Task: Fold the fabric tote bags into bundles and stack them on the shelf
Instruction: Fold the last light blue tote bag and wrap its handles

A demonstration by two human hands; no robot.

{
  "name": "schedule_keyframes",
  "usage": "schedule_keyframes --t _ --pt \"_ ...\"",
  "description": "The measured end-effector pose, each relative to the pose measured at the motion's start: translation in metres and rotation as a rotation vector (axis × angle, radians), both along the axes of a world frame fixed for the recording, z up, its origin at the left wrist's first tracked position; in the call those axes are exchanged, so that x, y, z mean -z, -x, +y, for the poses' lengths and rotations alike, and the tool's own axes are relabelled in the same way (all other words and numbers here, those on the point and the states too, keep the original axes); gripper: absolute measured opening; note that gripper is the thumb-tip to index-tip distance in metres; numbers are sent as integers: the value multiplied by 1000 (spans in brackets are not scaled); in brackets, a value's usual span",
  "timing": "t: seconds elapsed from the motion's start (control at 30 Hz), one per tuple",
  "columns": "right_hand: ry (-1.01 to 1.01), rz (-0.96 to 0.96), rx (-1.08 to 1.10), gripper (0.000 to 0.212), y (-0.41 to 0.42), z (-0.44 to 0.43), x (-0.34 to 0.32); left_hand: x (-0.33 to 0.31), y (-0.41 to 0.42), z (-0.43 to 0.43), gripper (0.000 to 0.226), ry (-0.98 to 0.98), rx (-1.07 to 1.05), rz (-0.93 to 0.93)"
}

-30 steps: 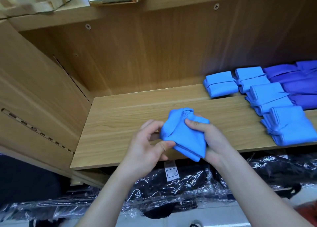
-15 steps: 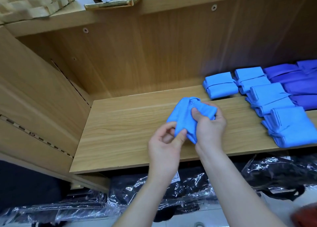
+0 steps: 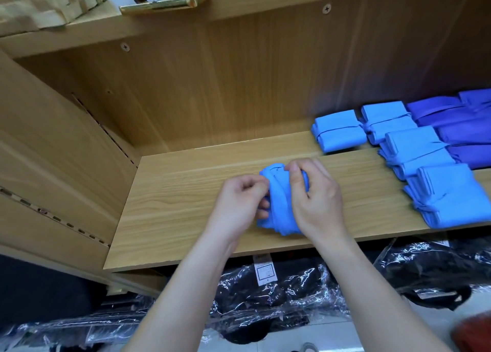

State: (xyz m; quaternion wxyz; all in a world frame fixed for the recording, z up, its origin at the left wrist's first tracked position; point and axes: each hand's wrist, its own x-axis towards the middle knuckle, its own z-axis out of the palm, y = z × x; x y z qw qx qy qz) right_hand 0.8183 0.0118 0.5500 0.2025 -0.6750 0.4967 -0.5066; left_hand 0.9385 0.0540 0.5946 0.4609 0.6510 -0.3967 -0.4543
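Clamping the bag [image 3: 279, 208] from both sides over the shelf [image 3: 172, 205], left hand [image 3: 239, 205] and right hand [image 3: 317, 200] appear mid-fold; next, tighten and set it by the bundles [image 3: 340, 133].

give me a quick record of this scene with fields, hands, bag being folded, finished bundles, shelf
blue bag: half bundled, over the shelf
left hand: grips its left side
right hand: grips it from above
light blue bundles: four, shelf's right end
purple bundles: far right, behind those
under shelf: black items in clear plastic
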Motion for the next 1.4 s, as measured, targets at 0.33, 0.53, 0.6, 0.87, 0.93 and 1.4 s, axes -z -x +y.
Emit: schedule_keyframes --t 0.33,0.53,0.6,0.87,0.93,1.4 --pt "-395 -422 -156 23 13 -9 -4 -16 -20 2 46 480 441 -699" --pt "-870 -651 -352 30 22 -12 -27 -11 -36 6 57 590 662 -828" --pt "-964 -669 -444 25 18 -6 -31 -5 -36 0 39 637 553 -755" --pt "-666 -567 -416 81 13 0 -27 20 -15 -1 38 210 66 -153" --pt "-521 -491 -153 72 1 5 -22 20 0 0 39 203 34 20" --pt "-113 -134 -28 47 19 -3 4 12 -4 -6 47 176 83 55"
